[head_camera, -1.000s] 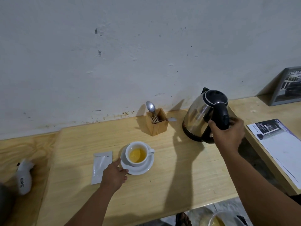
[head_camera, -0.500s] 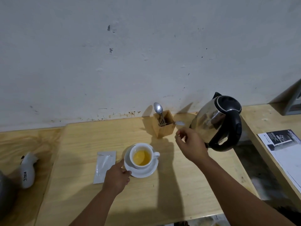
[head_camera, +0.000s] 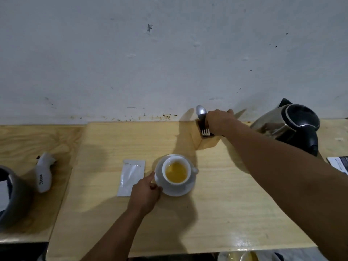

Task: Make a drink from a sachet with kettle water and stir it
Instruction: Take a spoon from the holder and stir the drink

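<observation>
While my right hand reaches into the wooden cutlery holder, its fingers curled near the spoon though I cannot tell whether they grip it, I should pinch the stem, lift straight up clear of the fork, then stir gently. My left hand steadies the saucer under the filled cup, fingers touching its rim; the emptied sachet lies just beside them. The pale wooden surface meets a scuffed white wall; the kettle stands beyond my right fingers.
</observation>
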